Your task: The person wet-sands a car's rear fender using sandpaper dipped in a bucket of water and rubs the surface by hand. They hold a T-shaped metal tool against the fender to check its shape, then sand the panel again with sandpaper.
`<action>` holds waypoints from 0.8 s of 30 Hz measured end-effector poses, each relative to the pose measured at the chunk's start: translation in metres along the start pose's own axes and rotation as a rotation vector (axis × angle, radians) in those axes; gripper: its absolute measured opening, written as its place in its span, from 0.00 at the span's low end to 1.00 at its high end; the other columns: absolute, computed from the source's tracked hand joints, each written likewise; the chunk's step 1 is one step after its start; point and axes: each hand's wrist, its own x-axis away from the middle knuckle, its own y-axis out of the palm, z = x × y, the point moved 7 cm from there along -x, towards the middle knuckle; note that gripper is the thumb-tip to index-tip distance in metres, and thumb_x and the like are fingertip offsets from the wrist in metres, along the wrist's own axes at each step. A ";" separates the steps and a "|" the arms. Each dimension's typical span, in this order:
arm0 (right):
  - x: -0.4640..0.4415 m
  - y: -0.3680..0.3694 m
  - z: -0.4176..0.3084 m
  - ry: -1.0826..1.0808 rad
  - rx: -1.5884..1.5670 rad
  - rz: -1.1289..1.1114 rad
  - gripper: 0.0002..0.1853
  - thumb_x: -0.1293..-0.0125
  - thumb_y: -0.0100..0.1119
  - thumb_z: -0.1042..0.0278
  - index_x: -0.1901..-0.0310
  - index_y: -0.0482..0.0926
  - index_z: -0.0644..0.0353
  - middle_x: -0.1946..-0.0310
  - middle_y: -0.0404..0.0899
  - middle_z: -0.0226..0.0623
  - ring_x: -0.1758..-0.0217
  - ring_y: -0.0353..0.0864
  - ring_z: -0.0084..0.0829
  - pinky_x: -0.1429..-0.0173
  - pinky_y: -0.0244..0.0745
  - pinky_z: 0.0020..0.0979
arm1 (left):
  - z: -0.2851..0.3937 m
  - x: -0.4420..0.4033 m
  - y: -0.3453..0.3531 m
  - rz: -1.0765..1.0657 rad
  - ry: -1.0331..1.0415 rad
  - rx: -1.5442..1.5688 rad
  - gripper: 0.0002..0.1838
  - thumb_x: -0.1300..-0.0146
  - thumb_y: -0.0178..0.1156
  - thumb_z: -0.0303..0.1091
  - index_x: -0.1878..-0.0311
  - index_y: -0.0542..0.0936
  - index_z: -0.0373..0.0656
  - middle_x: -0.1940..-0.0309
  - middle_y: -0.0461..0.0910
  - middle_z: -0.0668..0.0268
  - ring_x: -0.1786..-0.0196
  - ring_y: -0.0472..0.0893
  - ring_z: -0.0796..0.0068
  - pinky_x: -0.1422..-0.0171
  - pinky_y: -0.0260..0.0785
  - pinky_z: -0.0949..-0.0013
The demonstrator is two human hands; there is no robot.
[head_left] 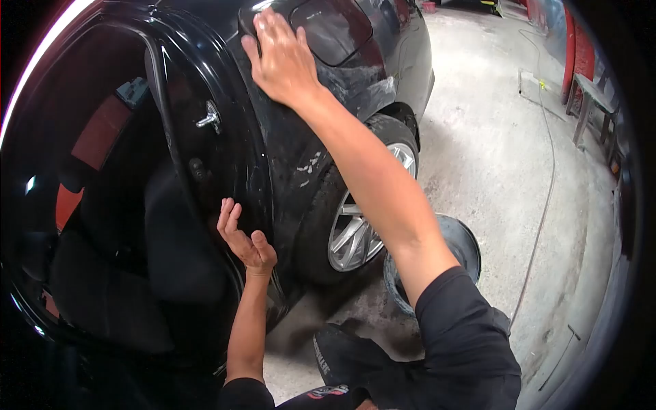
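My right hand [283, 61] lies flat on the dark rear quarter panel [280, 133] of a car, beside the fuel flap [333, 29]. Its thumb and little finger stand away from the middle fingers. Whether anything thin lies beneath the palm, I cannot tell. Whitish scuffed patches [309, 167] mark the panel above the wheel arch. My left hand [247, 239] hovers by the rear door opening, palm turned partly up, fingers loosely stretched, holding nothing. A metal door striker [210, 117] sits on the door frame above it.
The rear wheel [355, 232] is below my right forearm. A round bucket [470, 249] stands on the floor close to my right elbow, partly hidden by the arm. Farther right, a thin cable [552, 160] runs along the concrete floor [492, 137], near a bench [593, 96].
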 end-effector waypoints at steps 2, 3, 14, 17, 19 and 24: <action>0.010 0.013 -0.016 0.021 0.032 0.049 0.35 0.20 0.48 0.50 0.26 0.64 0.76 0.23 0.63 0.65 0.19 0.62 0.60 0.20 0.57 0.63 | 0.000 0.002 0.000 0.004 -0.014 -0.009 0.33 0.17 0.40 0.55 0.32 0.73 0.31 0.30 0.71 0.46 0.25 0.70 0.49 0.21 0.60 0.53; 0.019 0.016 -0.025 0.028 0.052 0.078 0.36 0.20 0.48 0.50 0.26 0.63 0.77 0.23 0.61 0.67 0.19 0.60 0.61 0.20 0.57 0.62 | 0.000 0.001 0.000 0.009 -0.016 -0.009 0.33 0.17 0.40 0.55 0.32 0.72 0.31 0.31 0.71 0.46 0.25 0.70 0.49 0.21 0.60 0.53; 0.049 -0.003 0.018 -0.223 -0.116 0.044 0.37 0.22 0.55 0.52 0.26 0.62 0.78 0.22 0.59 0.68 0.19 0.60 0.64 0.19 0.58 0.59 | -0.002 0.002 0.001 0.006 0.003 -0.004 0.33 0.17 0.40 0.53 0.32 0.72 0.29 0.31 0.71 0.45 0.25 0.70 0.50 0.21 0.60 0.53; 0.064 -0.013 0.020 -0.257 -0.098 0.007 0.35 0.22 0.58 0.55 0.27 0.63 0.78 0.24 0.61 0.68 0.20 0.60 0.65 0.19 0.59 0.58 | 0.000 0.001 -0.001 0.003 0.007 -0.015 0.33 0.17 0.39 0.53 0.32 0.72 0.29 0.31 0.70 0.45 0.25 0.70 0.50 0.20 0.60 0.53; 0.018 -0.001 0.025 -0.249 -0.108 0.062 0.35 0.22 0.58 0.56 0.27 0.64 0.78 0.24 0.61 0.68 0.20 0.61 0.65 0.19 0.60 0.57 | 0.000 0.000 0.001 -0.007 0.014 -0.007 0.33 0.17 0.39 0.54 0.32 0.72 0.29 0.31 0.70 0.46 0.25 0.70 0.50 0.20 0.60 0.53; 0.042 -0.013 0.028 -0.270 -0.143 0.015 0.34 0.22 0.57 0.56 0.28 0.64 0.79 0.24 0.62 0.68 0.22 0.63 0.65 0.18 0.59 0.55 | 0.000 0.000 0.001 -0.019 -0.009 -0.015 0.33 0.17 0.40 0.54 0.32 0.72 0.29 0.30 0.70 0.46 0.25 0.69 0.50 0.20 0.59 0.53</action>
